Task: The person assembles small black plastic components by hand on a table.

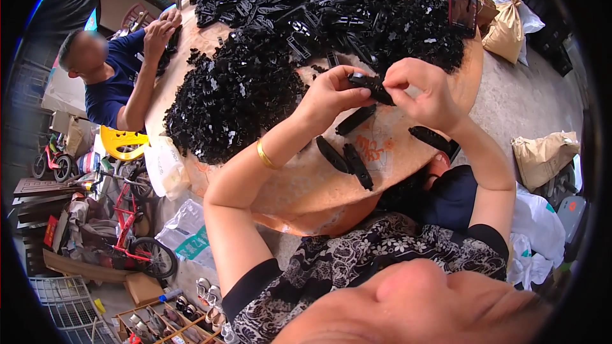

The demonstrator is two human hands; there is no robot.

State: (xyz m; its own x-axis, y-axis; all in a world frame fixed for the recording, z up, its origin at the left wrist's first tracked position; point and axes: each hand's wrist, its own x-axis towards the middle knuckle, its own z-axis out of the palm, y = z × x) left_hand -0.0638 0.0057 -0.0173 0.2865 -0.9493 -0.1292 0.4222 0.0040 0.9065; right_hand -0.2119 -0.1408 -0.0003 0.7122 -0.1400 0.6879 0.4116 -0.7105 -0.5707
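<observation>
Above the near side of the round table (287, 200), my left hand (335, 97) is closed on a long black plastic part (371, 85), pinched between thumb and fingers. My right hand (421, 89) has its thumb and forefinger pinched together at the right end of that same part. Whether a smaller piece sits between those fingertips is hidden. Several similar black parts lie below my hands: one part (356, 120) just under my left hand, two side by side nearer me, and another part (432, 138) by the right edge.
Large heaps of black plastic pieces (236, 95) cover the table's far and left sides. A phone (462, 1) stands at the far right. Across on the left, a co-worker (115, 76) in dark blue handles a black part. A sack (503, 28) stands on the floor at right.
</observation>
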